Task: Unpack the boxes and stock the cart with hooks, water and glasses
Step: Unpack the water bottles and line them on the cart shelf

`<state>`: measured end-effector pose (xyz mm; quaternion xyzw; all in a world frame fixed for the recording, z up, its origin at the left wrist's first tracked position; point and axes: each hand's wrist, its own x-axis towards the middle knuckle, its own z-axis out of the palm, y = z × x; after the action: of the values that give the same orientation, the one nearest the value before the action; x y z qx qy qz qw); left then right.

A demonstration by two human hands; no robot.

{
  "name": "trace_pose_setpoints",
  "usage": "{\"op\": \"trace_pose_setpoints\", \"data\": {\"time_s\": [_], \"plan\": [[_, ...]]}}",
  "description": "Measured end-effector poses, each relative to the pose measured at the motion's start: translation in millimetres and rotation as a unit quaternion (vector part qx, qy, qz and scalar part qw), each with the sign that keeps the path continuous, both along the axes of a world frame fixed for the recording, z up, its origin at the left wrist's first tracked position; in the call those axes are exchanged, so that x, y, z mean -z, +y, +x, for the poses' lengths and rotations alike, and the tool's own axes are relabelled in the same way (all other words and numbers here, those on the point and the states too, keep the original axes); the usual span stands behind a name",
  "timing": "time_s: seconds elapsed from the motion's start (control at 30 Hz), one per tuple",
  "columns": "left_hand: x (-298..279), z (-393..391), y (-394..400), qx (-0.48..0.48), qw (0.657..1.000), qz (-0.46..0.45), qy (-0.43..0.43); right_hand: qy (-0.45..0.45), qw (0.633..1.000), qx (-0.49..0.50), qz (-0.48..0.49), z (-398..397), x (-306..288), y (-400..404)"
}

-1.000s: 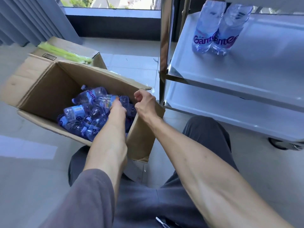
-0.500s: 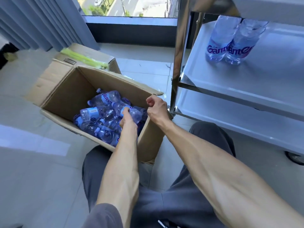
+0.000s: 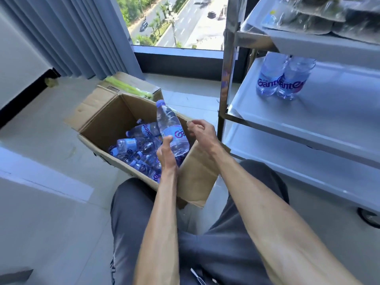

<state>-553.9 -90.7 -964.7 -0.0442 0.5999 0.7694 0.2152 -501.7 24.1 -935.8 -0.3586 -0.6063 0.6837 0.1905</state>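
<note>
The left hand (image 3: pixel 166 150) hides the held bottle's (image 3: pixel 171 128) base, the cart's top-shelf wrapped items (image 3: pixel 320 15) are blurred and cropped, and its wheel (image 3: pixel 370 218) is cut off.

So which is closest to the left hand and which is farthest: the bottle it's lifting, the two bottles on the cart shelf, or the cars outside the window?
From the left hand:
1. The lifted bottle, in its grip over the box.
2. The two shelf bottles, up to the right on the cart.
3. The cars, far below, outside the window.

By the window
Grey curtain (image 3: pixel 78 36) hangs left of the window (image 3: pixel 176 21); pale floor tiles (image 3: pixel 41 124) lie below.
</note>
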Motion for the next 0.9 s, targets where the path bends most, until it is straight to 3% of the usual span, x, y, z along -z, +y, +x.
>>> {"op": "trace_pose_setpoints", "data": {"time_s": [0.17,0.27,0.33,0.5,0.67,0.9], "plan": [[-10.7,58.3,-23.4,0.153,0.984,0.095,0.011,0.057,0.998,-0.001,0.004,40.4,-51.8,2.9],[-3.1,98.8,-35.9,0.253,0.953,0.163,-0.029,0.039,0.999,-0.025,0.021,81.1,-62.4,-9.8],[-8.2,116.0,-33.1,0.3,0.936,0.166,-0.074,0.04,0.999,0.013,0.011,105.0,-56.8,-20.6],[-3.6,138.7,-23.4,0.327,0.904,0.212,-0.175,0.029,0.978,0.172,0.114,148.7,-49.4,-32.7],[6.9,160.0,-17.3,0.287,0.865,0.287,-0.293,0.056,0.947,0.242,0.204,160.6,-52.2,-45.7],[-9.9,164.8,-4.7,0.257,0.89,0.283,-0.25,0.054,0.955,0.186,0.226,158.0,-65.7,-37.3]]}}
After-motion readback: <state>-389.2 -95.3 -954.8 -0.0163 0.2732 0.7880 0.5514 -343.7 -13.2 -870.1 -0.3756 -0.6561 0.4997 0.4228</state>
